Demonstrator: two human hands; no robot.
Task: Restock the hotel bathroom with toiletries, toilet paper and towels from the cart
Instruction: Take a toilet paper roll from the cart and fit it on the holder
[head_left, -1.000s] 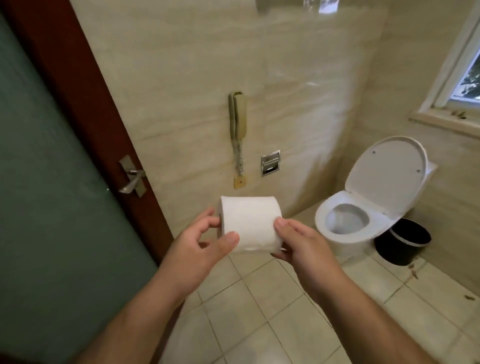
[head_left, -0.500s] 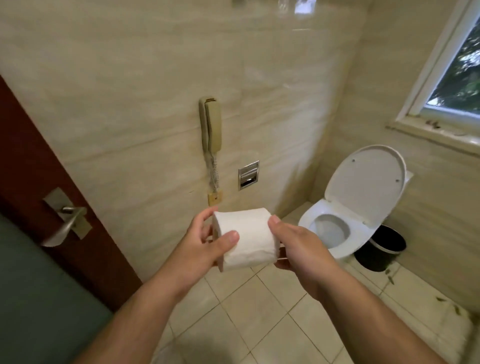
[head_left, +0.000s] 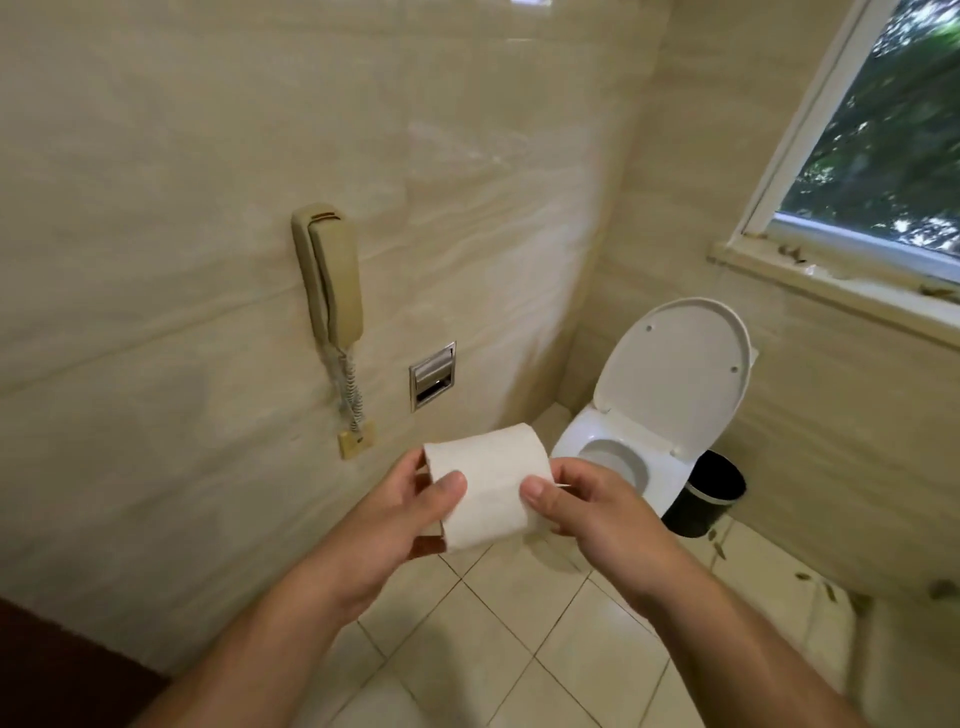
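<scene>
1. A white roll of toilet paper (head_left: 488, 483) is held in mid-air between both bare hands, lying sideways above the pale square-tiled floor (head_left: 545, 649) and in front of the beige marbled wall (head_left: 208, 156).
2. The left hand (head_left: 400, 514) has its grip clamped on the roll's left end, thumb on the front face and fingers curled behind.
3. The right hand (head_left: 592, 509) has its grip closed on the roll's right end, thumb pressed on the front; a thin edge of paper shows just beyond the thumb.
4. On the wall above and left of the roll hangs a cream wall telephone (head_left: 330, 275) with a coiled cord running down to a small socket.
5. Right of the phone sits a recessed chrome paper holder (head_left: 432, 375), well apart from the roll and higher.
6. Beyond the right hand stands a white toilet (head_left: 613, 452) with its lid (head_left: 675, 374) raised, in the corner under a white-framed window (head_left: 883, 156).
7. A black round waste bin (head_left: 709, 493) stands just beside the toilet, on its right.
8. Open floor lies below the arms and between the roll and the toilet; small dark debris is scattered near the right wall.
9. No readable writing or brand shows on any item.
</scene>
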